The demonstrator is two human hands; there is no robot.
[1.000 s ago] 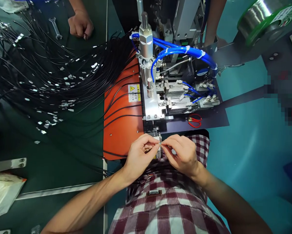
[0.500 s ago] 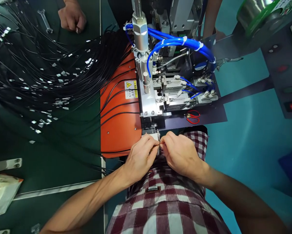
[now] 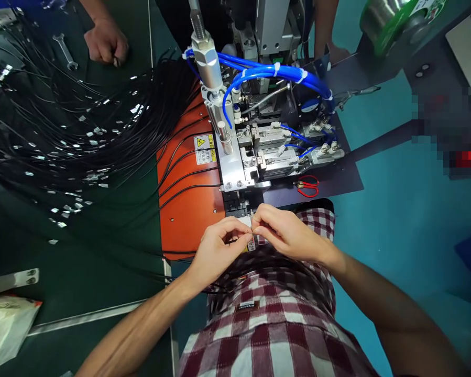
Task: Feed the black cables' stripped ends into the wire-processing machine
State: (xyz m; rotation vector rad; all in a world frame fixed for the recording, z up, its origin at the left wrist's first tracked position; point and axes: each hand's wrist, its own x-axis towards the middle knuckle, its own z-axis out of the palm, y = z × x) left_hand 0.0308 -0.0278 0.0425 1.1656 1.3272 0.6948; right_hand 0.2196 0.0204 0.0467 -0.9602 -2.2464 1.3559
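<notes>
My left hand (image 3: 219, 250) is closed in a pinch on a thin black cable (image 3: 184, 252), which comes in across the lower edge of the orange plate (image 3: 188, 225). Fingertip to fingertip with it, my right hand (image 3: 284, 230) pinches the end of the same cable; the fine wires there are mostly hidden by the fingers. Both hands are just in front of the machine's feed block (image 3: 235, 201), above my lap. Several more black cables (image 3: 188, 191) lie over the plate and run into the metal clamp head (image 3: 233, 170).
A large bundle of black cables (image 3: 113, 115) with white tags spreads over the green table (image 3: 101, 283). Red-handled snips (image 3: 308, 186) lie right of the machine. At the back are a wrench (image 3: 66, 52), another person's fist (image 3: 107, 44) and a solder wire spool (image 3: 400, 26).
My view has shifted, so the machine appears further left. My right hand has turned flatter, and the fingers of my left hand have opened into a looser pinch, fingertips still together.
</notes>
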